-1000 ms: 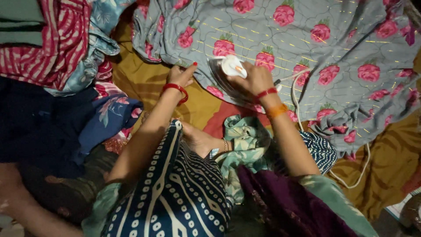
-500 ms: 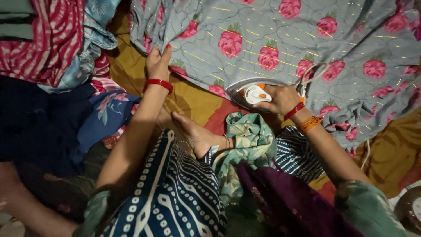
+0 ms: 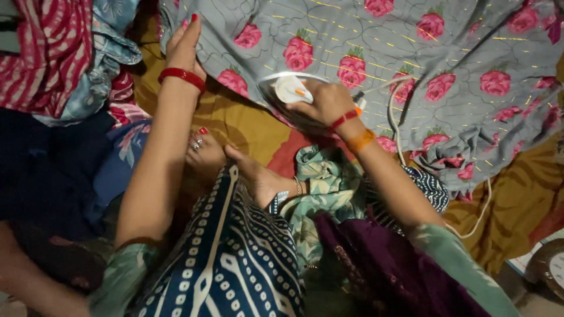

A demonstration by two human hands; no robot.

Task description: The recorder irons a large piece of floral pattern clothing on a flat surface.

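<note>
Right hand: the right hand (image 3: 324, 104) is wrapped around the handle of a white clothes iron (image 3: 292, 91), fingers closed on it, with a red bangle and an orange bangle at the wrist.
Iron: it sits flat on the near edge of the grey cloth (image 3: 376, 53), its pale body with an orange spot showing just left of the knuckles; part of the soleplate rim shows as a light arc above the hand.
Cord: a white cord (image 3: 395, 126) loops from behind the right wrist down over the cloth and trails off toward the lower right.
Left hand: the left hand (image 3: 183, 44) lies flat and open on the left edge of the same cloth, fingers stretched upward, nails painted red, a red bangle (image 3: 182, 77) at the wrist.
Hands together: they are well apart, one at each end of the cloth's near edge.
Grey cloth: printed with pink roses and thin yellow lines, spread across the top and right of the view, rumpled at the right side.
Underlay: a mustard and red sheet (image 3: 247, 126) shows beneath the cloth, between the two arms.
Left side: a red striped garment (image 3: 47, 47) and a pale blue one (image 3: 108, 53) lie heaped beside the left arm.
Lap: a blue patterned garment with white dots (image 3: 229, 258) and a green floral cloth (image 3: 320, 182) lie over the person's legs, bare feet (image 3: 235, 164) between them.
</note>
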